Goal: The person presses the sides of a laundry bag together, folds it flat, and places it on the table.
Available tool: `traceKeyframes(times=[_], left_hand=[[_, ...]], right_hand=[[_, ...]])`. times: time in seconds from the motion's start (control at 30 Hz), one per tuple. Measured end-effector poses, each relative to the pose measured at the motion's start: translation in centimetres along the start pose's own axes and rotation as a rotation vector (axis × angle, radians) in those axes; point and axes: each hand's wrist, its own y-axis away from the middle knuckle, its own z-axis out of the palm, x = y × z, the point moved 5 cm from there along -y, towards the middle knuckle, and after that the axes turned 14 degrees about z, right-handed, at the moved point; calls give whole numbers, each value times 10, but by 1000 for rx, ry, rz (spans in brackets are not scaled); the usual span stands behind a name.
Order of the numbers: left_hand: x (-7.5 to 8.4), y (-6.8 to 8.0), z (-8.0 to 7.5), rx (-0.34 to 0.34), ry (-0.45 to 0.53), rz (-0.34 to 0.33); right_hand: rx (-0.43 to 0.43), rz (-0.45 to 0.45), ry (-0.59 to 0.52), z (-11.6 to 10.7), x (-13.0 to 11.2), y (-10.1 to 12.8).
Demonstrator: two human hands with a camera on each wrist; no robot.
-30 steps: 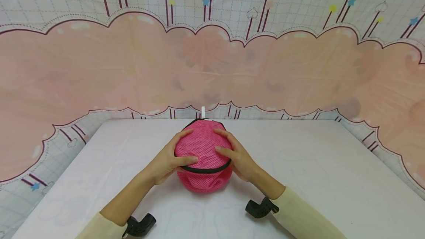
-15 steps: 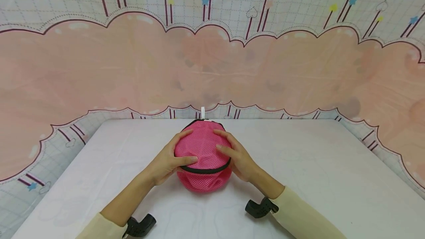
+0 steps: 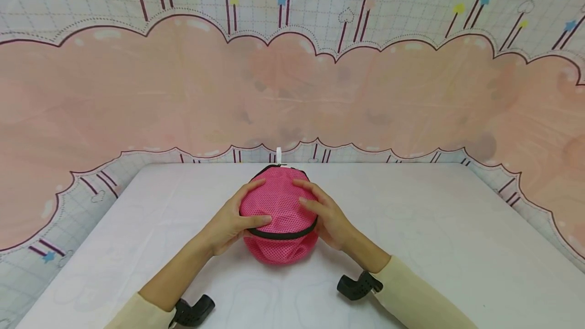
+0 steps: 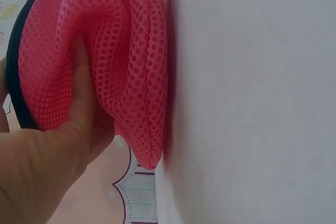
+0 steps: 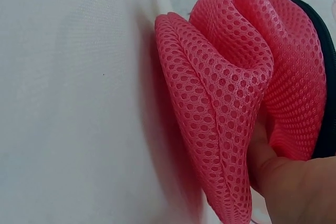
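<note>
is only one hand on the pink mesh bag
No, in the head view the left hand and right hand both grip the pink mesh bag, one on each side.

From my end I see a staged, studio-like setup: a plain white table before a printed backdrop of pink scalloped shapes, candle-like drawings and grid lines. The kind of building I cannot tell.

Mesh pouch: hot pink, regular hole pattern. Trim black, tag white. Counter white. Backdrop: peach, dark maroon scalloped outline, pale grid, blue stars. Sleeves pale cream-yellow, wrist devices black.
</note>
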Motion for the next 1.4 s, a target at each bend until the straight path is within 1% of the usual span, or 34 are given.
traceKeyframes(times=[0.27,0.5,0.77,0.97,1.1,1.27,1.4], left_hand=[[-1,-1,-1,11,23,-1],[-1,-1,-3,3,33,3],[-1,-2,-2,1,50,-7],[-3,-1,-3,-3,35,-29],[-4,1,-5,-4,22,-41],[-3,1,-5,-2,20,-36],[-2,2,-5,1,21,-30]], right_hand=[[-24,4,-29,1,2,-1],[-30,11,-32,0,3,-2],[-30,25,-31,1,3,-2],[-41,47,-27,1,4,-2],[-76,82,-13,1,5,-2],[-131,129,9,3,6,-1],[-161,142,-8,4,6,0]])
